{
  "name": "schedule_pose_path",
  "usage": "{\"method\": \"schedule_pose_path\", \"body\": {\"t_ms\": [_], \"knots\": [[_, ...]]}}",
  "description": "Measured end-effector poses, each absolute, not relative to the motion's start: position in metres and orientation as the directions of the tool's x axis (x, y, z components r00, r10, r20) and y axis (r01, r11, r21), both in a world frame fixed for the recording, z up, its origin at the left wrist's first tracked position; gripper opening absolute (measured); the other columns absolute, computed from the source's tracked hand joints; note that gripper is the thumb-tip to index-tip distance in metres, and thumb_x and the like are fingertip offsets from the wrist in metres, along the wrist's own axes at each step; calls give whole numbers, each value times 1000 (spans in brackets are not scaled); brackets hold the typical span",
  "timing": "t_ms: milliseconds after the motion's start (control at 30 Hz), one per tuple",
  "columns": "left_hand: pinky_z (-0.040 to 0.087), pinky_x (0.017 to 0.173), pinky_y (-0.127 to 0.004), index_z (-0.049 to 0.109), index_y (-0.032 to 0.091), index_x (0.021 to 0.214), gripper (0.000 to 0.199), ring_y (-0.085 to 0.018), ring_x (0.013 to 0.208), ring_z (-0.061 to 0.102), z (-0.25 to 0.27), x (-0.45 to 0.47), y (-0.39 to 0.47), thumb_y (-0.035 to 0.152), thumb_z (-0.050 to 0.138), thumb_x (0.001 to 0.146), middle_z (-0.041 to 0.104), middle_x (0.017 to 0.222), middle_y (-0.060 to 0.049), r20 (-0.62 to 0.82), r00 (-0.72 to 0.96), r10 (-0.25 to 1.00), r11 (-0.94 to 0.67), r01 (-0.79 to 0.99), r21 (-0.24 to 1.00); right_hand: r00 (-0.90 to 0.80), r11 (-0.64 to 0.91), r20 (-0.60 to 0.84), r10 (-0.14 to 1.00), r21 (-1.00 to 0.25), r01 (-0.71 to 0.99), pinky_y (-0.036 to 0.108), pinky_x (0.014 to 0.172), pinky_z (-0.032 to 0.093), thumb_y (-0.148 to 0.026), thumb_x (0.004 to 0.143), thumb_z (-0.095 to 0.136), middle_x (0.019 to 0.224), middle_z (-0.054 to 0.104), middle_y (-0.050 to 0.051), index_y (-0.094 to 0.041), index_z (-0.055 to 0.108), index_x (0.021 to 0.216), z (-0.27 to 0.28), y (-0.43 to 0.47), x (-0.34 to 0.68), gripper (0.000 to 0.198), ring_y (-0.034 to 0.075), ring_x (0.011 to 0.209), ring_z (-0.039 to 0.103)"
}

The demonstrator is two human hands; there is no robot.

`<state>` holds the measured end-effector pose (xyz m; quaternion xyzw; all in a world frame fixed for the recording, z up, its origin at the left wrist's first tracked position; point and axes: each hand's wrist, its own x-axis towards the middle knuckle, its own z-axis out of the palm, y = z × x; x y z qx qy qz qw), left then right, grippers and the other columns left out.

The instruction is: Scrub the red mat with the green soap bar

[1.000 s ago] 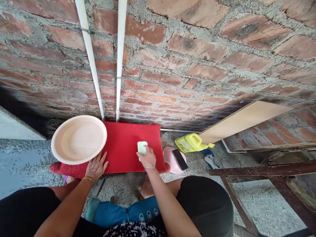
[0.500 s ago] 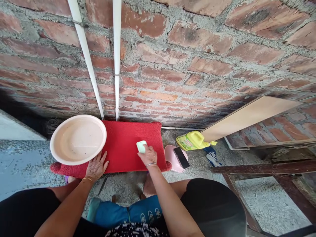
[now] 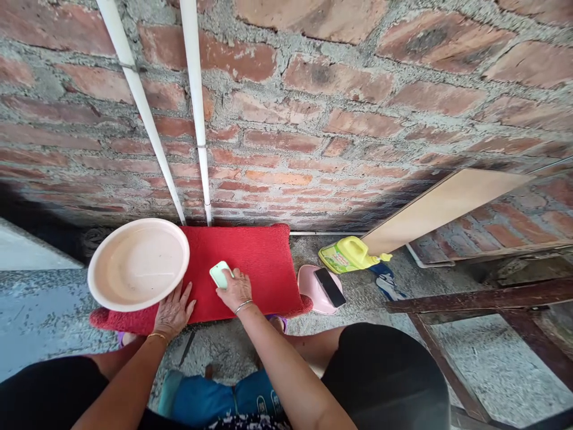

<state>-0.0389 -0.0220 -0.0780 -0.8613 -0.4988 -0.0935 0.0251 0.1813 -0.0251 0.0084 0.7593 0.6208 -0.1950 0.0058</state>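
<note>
Two hands on a red mat [image 3: 250, 269] below a brick wall [image 3: 340, 119].

The pale basin [image 3: 138, 263] covers the mat's left end, overhanging its edge at 9 o'clock. The left hand [image 3: 172, 310] lies flat with fingers spread on the mat, touching the basin's rim at 5 o'clock. The right hand [image 3: 235, 289] is closed on a pale green soap bar [image 3: 220, 273] pressed to the mat near its middle (bare red surface stretches toward 3 o'clock). Two white pipes [image 3: 197, 113] meet the mat's far edge. Beyond the right edge sit a pink stool [image 3: 310, 285] bearing a phone [image 3: 329, 286], then a yellow jug [image 3: 348, 253] and a leaning board [image 3: 443, 206]. The mat's near-left corner hangs off; its support is hidden.
</note>
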Motion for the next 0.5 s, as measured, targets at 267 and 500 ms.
{"method": "schedule_pose_path", "body": {"t_ms": [267,500], "knots": [[31,105,-51,56,15,129,53,-32,119,53,-79,-38,-22,42,37,88,52,135,-19,188,488,852,-503,864,37,391,-459,-364,845,-122,880,34,88,35,-46,75,62,117,55,9,-30,50,128,13,-32,240,57,23,104,54],[32,105,-50,56,15,129,53,-32,120,52,-78,-39,-21,43,38,88,53,134,-20,195,486,852,-509,857,86,588,-636,-310,747,-75,768,34,87,36,-47,78,57,116,55,11,-24,47,131,26,-41,270,59,24,105,54]]}}
